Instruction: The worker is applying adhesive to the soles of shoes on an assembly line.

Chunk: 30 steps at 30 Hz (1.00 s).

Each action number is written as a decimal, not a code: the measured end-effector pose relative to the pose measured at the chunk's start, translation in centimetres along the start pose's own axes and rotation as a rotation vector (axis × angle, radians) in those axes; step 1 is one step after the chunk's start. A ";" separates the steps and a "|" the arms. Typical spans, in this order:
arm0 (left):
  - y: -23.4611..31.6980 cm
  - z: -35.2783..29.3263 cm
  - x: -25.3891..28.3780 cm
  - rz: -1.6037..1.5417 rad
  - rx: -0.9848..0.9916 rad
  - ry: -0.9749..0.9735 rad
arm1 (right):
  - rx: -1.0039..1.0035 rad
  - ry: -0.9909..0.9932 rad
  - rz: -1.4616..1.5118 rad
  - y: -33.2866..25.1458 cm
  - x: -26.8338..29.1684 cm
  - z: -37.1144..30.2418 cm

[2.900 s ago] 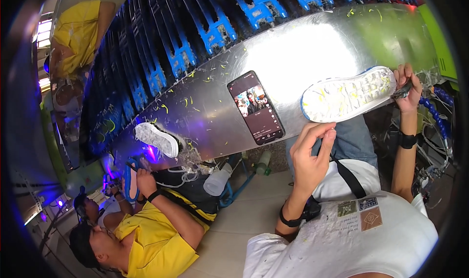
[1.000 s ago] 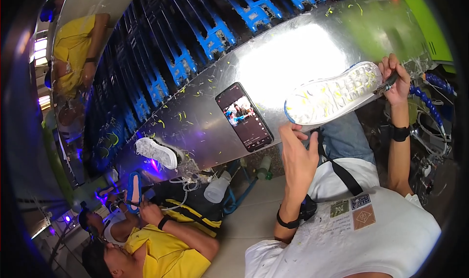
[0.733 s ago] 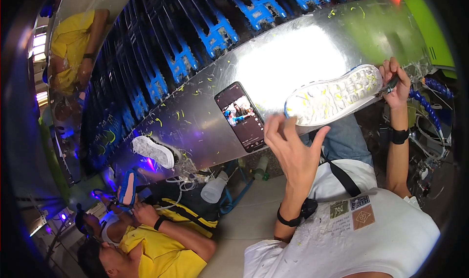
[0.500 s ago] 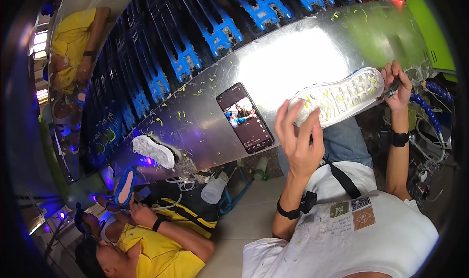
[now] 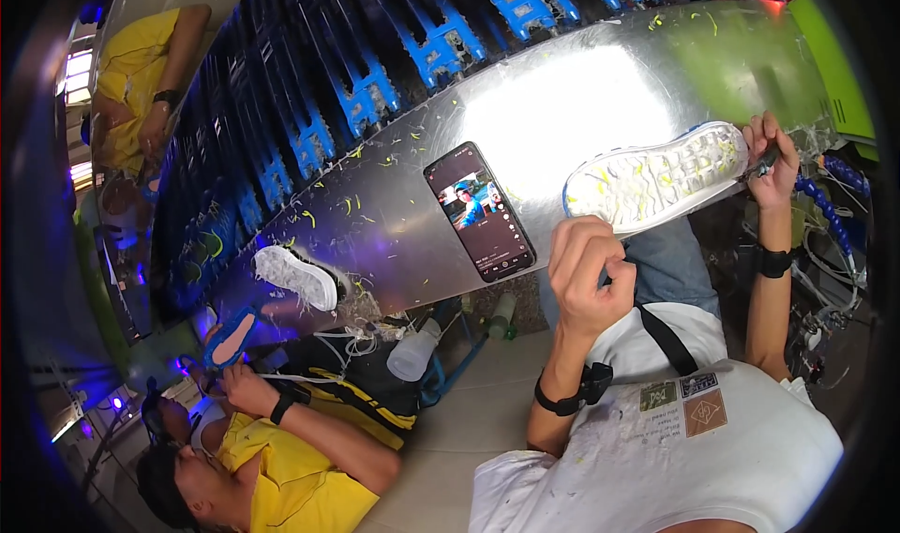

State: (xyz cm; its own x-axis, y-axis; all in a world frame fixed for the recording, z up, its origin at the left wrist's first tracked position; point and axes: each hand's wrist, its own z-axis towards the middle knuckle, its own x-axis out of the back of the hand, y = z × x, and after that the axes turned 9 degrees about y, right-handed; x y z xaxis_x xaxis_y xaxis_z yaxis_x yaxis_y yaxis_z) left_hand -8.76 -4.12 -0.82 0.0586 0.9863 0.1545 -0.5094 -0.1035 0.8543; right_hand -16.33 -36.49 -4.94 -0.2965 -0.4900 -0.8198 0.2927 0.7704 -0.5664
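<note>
A white shoe sole [image 5: 656, 179], tread side up, lies at a slant on the metal bench, scattered with yellow-green and white scraps. Blue shows along its far edge. My left hand [image 5: 588, 272] is curled into a fist at the sole's near left edge; what its fingers hold, if anything, is hidden. At the sole's right end my right hand [image 5: 774, 165] is closed around a small dark hand tool [image 5: 765, 163], whose exact kind I cannot make out. To the left of the sole a phone [image 5: 480, 211] with a lit screen rests on the bench.
Another white sole [image 5: 296, 278] lies further left on the metal bench [image 5: 394, 252]. Blue plastic racks [image 5: 366, 106] line the far side. A co-worker in yellow [image 5: 309, 477] holds a blue-and-pink shoe part [image 5: 230, 338]. Blue coiled hoses [image 5: 830, 210] hang at right.
My left hand's fingers, spread over the sole before, are now curled in at its near edge. The co-worker's shoe part has moved lower and left. The phone's picture has changed.
</note>
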 end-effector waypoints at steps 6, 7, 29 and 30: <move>0.2 -0.1 0.0 -0.039 -0.004 -0.030 | 0.001 0.005 -0.005 -0.1 0.2 0.1; 0.2 -0.2 0.0 -0.067 -0.010 -0.036 | 0.011 0.012 -0.035 -0.1 0.3 0.1; -1.1 0.0 0.4 0.071 -0.078 -0.012 | 0.010 -0.005 -0.054 0.1 -0.4 0.0; -1.1 0.0 0.6 0.090 -0.063 -0.057 | -0.002 -0.015 -0.037 0.1 -0.5 0.0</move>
State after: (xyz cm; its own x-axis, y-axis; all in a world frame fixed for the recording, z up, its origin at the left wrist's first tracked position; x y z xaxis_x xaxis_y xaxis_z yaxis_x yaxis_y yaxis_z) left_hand -8.12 -3.40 -1.67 0.0575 0.9642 0.2587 -0.5674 -0.1817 0.8032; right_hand -16.14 -36.17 -4.56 -0.2933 -0.5240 -0.7996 0.2802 0.7526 -0.5959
